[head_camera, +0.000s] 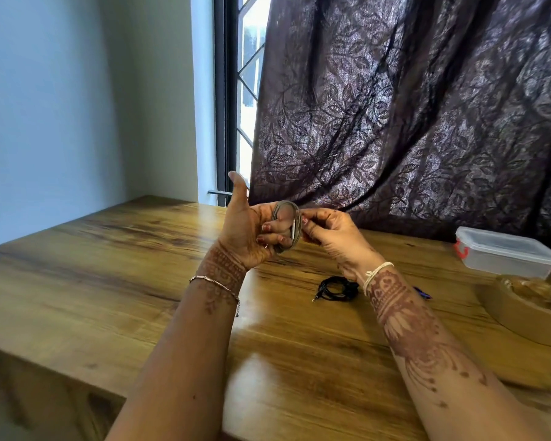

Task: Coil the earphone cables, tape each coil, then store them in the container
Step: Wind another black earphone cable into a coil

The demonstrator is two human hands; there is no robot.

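A grey-white earphone cable (287, 207) is wound in loops around the fingers of my left hand (252, 230), which is raised above the table with its thumb up and fingers curled through the coil. My right hand (328, 232) pinches the coil's right side at the fingertips. A black earphone cable (334, 288) lies coiled on the wooden table (124, 265), its plug pointing left, just below my right wrist. The clear plastic container (506, 254) with its lid on and a red clip stands at the right. A roll of brown tape (528, 310) lies in front of it.
A dark leaf-patterned curtain (411, 106) hangs behind the table, with a window to its left. A small blue-purple object (423, 293) peeks out beside my right forearm. The table's left and front edges are in view.
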